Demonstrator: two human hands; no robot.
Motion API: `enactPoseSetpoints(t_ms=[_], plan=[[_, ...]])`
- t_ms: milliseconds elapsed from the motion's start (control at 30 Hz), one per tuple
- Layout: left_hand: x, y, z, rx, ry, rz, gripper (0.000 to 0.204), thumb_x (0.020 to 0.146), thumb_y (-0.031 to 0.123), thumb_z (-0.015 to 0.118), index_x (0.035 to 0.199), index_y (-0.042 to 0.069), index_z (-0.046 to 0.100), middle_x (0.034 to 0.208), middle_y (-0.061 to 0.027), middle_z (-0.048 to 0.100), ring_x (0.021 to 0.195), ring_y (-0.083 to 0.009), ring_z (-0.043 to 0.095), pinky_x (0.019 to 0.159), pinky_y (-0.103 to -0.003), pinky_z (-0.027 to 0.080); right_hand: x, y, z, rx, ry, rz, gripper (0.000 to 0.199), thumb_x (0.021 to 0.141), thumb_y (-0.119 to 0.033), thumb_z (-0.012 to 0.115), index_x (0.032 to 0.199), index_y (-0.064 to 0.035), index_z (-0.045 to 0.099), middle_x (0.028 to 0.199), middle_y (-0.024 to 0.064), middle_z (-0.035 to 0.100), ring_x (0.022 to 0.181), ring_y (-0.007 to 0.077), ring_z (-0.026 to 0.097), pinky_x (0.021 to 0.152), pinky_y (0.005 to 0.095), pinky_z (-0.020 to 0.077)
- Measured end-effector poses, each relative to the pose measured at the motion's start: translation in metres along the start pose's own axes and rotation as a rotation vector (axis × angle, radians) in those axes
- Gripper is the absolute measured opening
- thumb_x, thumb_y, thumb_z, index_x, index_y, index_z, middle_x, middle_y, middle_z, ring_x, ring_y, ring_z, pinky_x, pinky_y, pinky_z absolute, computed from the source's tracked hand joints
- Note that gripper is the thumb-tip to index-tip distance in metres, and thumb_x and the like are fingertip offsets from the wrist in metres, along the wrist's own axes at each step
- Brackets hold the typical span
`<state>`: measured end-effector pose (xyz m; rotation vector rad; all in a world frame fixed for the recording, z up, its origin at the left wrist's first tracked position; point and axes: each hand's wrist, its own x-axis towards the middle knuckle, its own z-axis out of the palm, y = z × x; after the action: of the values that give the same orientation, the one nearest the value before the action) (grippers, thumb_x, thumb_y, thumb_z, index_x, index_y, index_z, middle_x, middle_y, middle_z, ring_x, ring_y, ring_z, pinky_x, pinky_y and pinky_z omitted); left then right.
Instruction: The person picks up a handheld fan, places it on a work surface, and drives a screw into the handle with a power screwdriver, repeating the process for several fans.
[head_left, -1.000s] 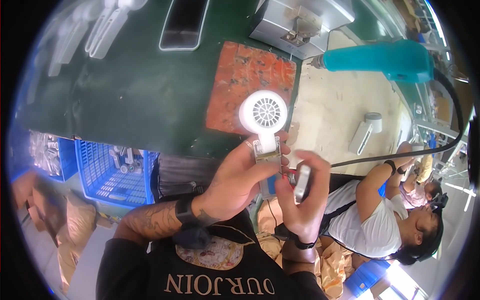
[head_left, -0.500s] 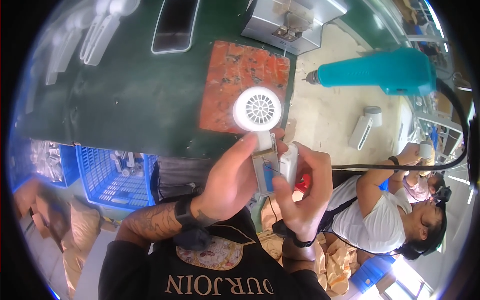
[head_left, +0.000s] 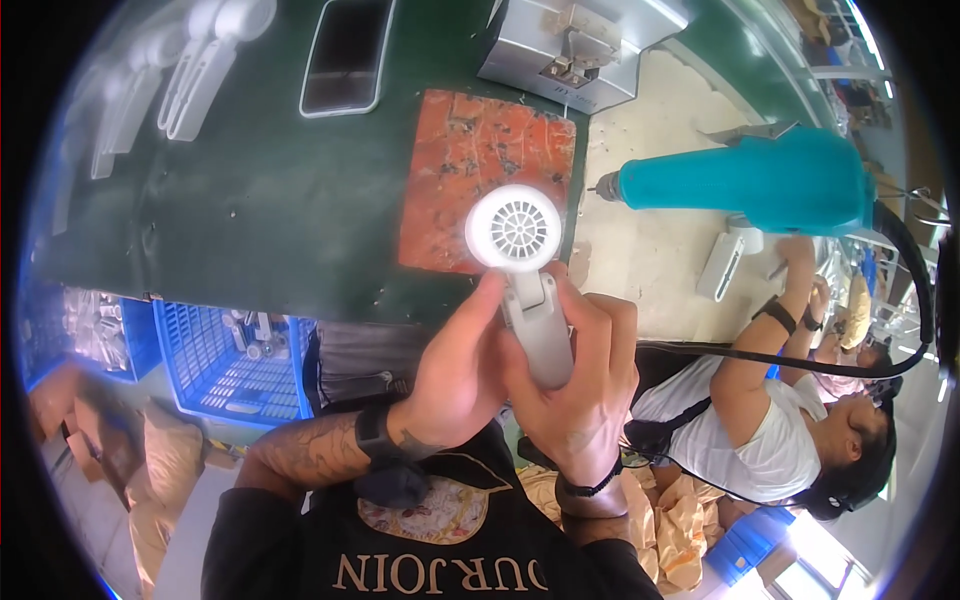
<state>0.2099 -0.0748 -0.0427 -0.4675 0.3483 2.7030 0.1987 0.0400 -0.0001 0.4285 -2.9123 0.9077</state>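
Note:
A white handheld fan with a round slotted grille is held between my two hands, over the near edge of the red stone-like slab. My left hand is closed on the left side of its handle, thumb near the hinge below the head. My right hand wraps the handle from the right and below, with fingers along its side. The handle's outer shell looks closed, so nothing inside it shows. Fingers cover the handle's lower end.
Beyond the fan lies the red slab. A teal electric screwdriver hangs at right, near a white fan. Further off are a silver metal box, a phone and white fans. A blue crate stands lower left; a co-worker sits right.
The handle stood open before, with a blue battery and wires showing beside a separate white shell half. Now the halves are together and my right hand has closed round them. The co-worker's arm reached toward the table.

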Motion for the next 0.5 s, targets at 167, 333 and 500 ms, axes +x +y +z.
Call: enactPoseSetpoints(t_ms=[167, 333, 500], plan=[[0.0008, -0.0016, -0.0032, 0.095, -0.012, 0.034, 0.059, 0.107, 0.042, 0.025, 0.146, -0.001, 0.039, 0.14, -0.0108, 0.052, 0.127, -0.0199, 0.051, 0.11, -0.037, 0.038, -0.0002, 0.0047, 0.0054, -0.03, -0.007, -0.066, 0.06, 0.077, -0.012, 0.081, 0.128, 0.0032, 0.053, 0.105, 0.0168, 0.053, 0.08, 0.0334, 0.064, 0.062, 0.0411, 0.054], [-0.0031, 0.0006, 0.0049, 0.046, -0.042, 0.055, 0.059, 0.106, 0.039, 0.024, 0.147, -0.002, 0.038, 0.143, -0.0109, 0.048, 0.13, -0.0193, 0.048, 0.112, -0.036, 0.035, -0.0022, 0.0045, 0.0081, 0.127, 0.059, 0.003, 0.056, 0.074, -0.007, 0.08, 0.123, 0.0017, 0.053, 0.109, 0.0201, 0.055, 0.087, 0.0323, 0.061, 0.071, 0.037, 0.0519], [-0.0032, -0.0016, 0.001, 0.129, -0.028, 0.057, 0.054, 0.107, 0.033, 0.033, 0.147, -0.003, 0.038, 0.145, -0.0108, 0.047, 0.131, -0.0185, 0.047, 0.112, -0.035, 0.035, -0.0059, 0.0104, 0.0083, 0.049, 0.054, -0.063, 0.063, 0.074, -0.009, 0.082, 0.127, 0.0025, 0.052, 0.107, 0.0188, 0.053, 0.086, 0.0328, 0.061, 0.067, 0.0387, 0.0517]])
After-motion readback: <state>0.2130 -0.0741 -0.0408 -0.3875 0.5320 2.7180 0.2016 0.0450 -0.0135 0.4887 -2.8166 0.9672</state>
